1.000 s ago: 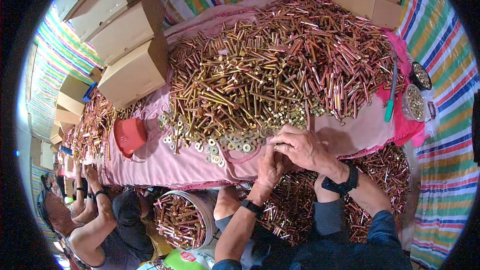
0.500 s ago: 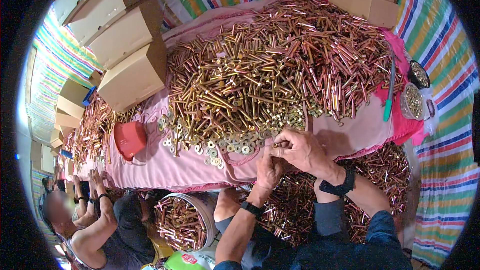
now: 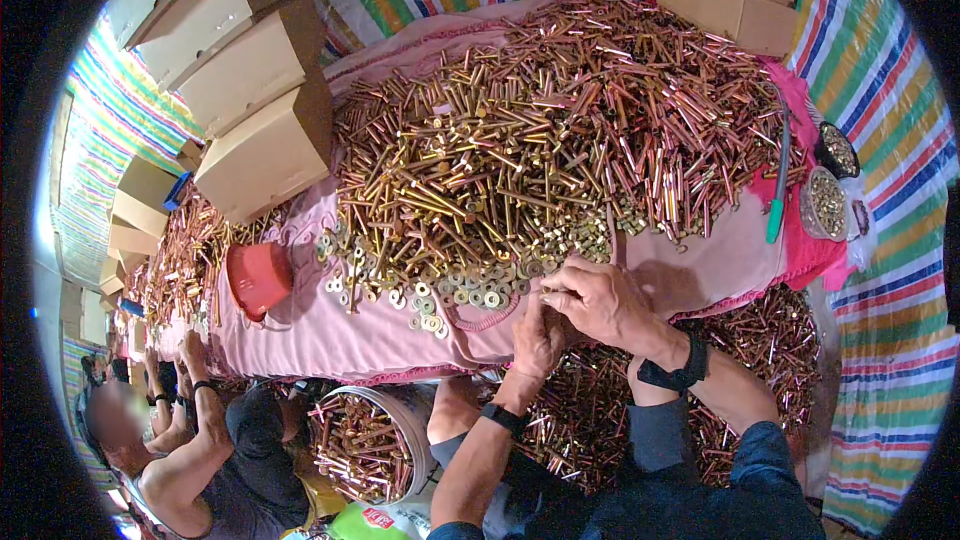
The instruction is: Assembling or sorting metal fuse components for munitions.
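Note:
Both my hands meet over the front edge of the pink cloth (image 3: 330,350). My left hand (image 3: 537,342) is closed, fingers pointing up, just below the loose washers (image 3: 488,296). Coming in from the right, my right hand (image 3: 592,302) has its thumb and fingers pinched together against the left fingertips. Whatever small piece lies between them is hidden by the fingers. Beyond the hands spreads a big heap of brass- and copper-coloured bolts (image 3: 470,180). Small nuts (image 3: 590,233) lie along its near side, close to my right hand.
A red plastic bowl (image 3: 260,280) rests on the cloth at left, near stacked cardboard boxes (image 3: 265,155). At right are a green-handled tool (image 3: 776,215) and a clear tub of small parts (image 3: 825,202). A bucket of bolts (image 3: 420,445) stands below. A co-worker (image 3: 190,480) sits at left.
The brownish end of a small piece, visible between my right fingers before, is now covered. My right fingers have shifted slightly; the arms stay almost in place. The co-worker's hands moved a little.

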`<state>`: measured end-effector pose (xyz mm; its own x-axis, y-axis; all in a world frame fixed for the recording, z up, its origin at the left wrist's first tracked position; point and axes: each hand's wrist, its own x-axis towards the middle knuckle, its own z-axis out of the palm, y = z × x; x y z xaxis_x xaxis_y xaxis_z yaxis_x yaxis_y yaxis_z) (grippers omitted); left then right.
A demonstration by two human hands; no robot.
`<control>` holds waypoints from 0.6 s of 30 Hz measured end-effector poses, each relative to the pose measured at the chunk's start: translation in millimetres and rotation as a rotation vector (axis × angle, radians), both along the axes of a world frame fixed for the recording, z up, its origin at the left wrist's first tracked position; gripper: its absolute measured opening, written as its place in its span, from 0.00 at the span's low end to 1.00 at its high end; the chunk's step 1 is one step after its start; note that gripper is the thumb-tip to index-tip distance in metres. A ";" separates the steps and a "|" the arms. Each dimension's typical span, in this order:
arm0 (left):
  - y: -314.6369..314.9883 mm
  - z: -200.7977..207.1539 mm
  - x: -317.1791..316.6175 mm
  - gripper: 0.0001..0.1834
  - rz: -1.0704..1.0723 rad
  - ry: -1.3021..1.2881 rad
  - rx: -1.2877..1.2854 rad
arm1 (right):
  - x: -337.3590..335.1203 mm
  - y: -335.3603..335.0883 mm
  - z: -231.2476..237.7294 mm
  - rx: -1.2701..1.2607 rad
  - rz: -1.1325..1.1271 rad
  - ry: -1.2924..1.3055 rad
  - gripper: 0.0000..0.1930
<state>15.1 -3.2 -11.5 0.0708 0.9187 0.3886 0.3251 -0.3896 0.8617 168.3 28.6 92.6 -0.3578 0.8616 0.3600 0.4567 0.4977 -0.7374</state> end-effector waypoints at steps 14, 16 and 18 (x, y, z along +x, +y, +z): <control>3.8 -11.6 -2.1 0.29 0.011 0.091 0.109 | 1.4 1.7 -3.1 0.043 0.003 -0.006 0.14; 2.5 -17.2 0.6 0.27 0.054 0.089 0.119 | 2.5 2.2 -0.7 -0.087 0.005 0.016 0.15; 4.2 -20.2 -4.3 0.27 0.016 0.077 0.133 | 2.6 3.9 3.9 -0.233 -0.020 -0.023 0.15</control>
